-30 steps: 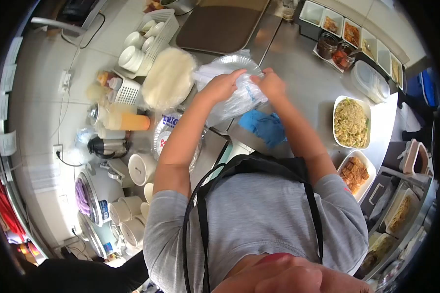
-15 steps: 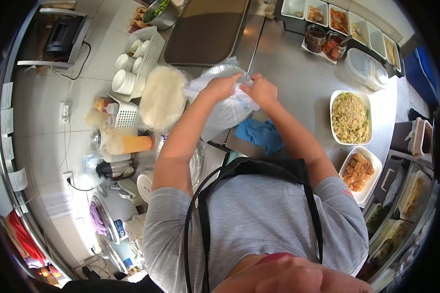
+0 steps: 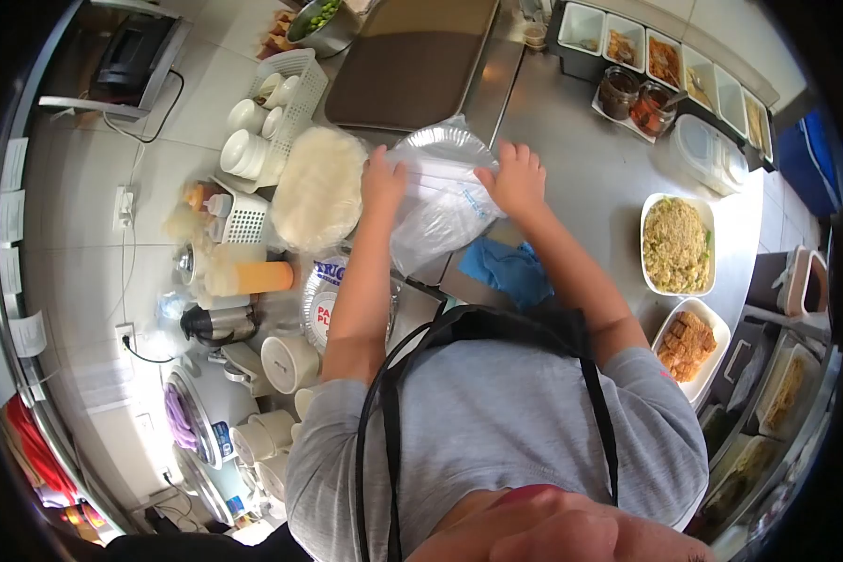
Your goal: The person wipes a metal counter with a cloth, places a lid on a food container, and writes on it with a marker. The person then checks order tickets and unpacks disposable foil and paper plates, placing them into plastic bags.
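Note:
A clear plastic bag lies on the steel counter, with silver scalloped-edge plates and white folded material inside it. My left hand rests at the bag's left edge, fingers stretched forward and thumb apart. At the opposite edge, my right hand touches the bag with fingers spread. Neither hand grips anything that I can see. A blue cloth is crumpled just below the bag. Left of my left hand sits a plastic-wrapped stack of pale round sheets.
A brown tray is beyond the bag. On the right stand a dish of crumb-topped food, a dish of sliced fried food, a lidded container and sauce jars. Packaged paper plates lie by my left forearm.
My hands have come apart from the bag's top, where they were close together with fingers on the plastic, to its two sides. The bag now lies flatter and the view has shifted slightly.

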Demonstrator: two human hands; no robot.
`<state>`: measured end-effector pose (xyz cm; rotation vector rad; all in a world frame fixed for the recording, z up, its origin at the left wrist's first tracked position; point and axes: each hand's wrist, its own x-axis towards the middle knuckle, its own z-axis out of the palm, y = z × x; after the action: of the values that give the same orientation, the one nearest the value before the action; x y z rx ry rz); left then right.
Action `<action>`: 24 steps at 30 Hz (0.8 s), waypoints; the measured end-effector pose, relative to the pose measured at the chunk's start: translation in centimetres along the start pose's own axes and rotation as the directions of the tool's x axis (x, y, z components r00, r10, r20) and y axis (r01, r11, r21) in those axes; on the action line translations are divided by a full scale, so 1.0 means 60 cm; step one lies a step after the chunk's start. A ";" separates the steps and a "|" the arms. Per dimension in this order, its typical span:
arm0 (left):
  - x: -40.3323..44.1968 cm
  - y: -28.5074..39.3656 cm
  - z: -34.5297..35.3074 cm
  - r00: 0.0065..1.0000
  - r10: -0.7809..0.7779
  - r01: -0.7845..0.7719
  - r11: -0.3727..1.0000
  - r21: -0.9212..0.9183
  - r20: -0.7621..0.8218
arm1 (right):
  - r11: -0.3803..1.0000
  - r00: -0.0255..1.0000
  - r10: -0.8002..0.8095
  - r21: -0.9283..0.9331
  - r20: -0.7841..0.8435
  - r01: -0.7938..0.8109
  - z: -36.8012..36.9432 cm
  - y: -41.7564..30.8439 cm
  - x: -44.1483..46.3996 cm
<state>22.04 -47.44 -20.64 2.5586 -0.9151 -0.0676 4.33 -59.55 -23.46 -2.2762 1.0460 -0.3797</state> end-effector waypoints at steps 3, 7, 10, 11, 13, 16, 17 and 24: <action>-0.047 -0.011 -0.027 0.959 0.200 -0.205 0.979 -0.004 -0.201 | 0.856 0.862 -0.505 -0.156 -0.049 0.493 0.001 -0.028 -0.022; -0.150 0.006 -0.021 0.865 0.499 -0.498 0.867 0.038 -0.050 | 0.698 0.718 -0.673 -0.170 0.177 0.696 0.069 -0.020 -0.022; -0.220 -0.007 0.040 0.873 0.458 -0.479 0.871 0.115 0.165 | 0.811 0.847 -0.524 -0.248 0.092 0.529 0.078 -0.015 0.002; -0.233 -0.014 0.051 0.893 0.422 -0.442 0.887 0.131 0.154 | 0.856 0.892 -0.449 -0.263 0.043 0.444 0.079 -0.016 0.006; -0.245 -0.019 0.060 0.927 0.353 -0.371 0.915 0.158 0.130 | 0.962 0.965 -0.185 -0.166 0.186 0.217 0.031 -0.041 0.012; -0.245 -0.014 0.056 0.940 0.313 -0.335 0.921 0.199 0.133 | 0.998 0.973 0.035 -0.050 0.227 -0.024 0.006 -0.051 0.030; -0.247 -0.017 0.057 0.938 0.326 -0.343 0.921 0.184 0.116 | 0.997 0.974 0.080 -0.007 0.211 -0.080 0.002 -0.049 0.033; -0.243 -0.043 0.076 0.921 0.388 -0.389 0.904 0.179 0.042 | 0.934 0.877 0.053 0.287 0.478 -0.213 0.016 0.002 0.037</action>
<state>11.31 -38.34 -27.18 2.4831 -1.4790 0.1341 6.14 -60.90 -24.28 -1.8462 0.8109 0.0542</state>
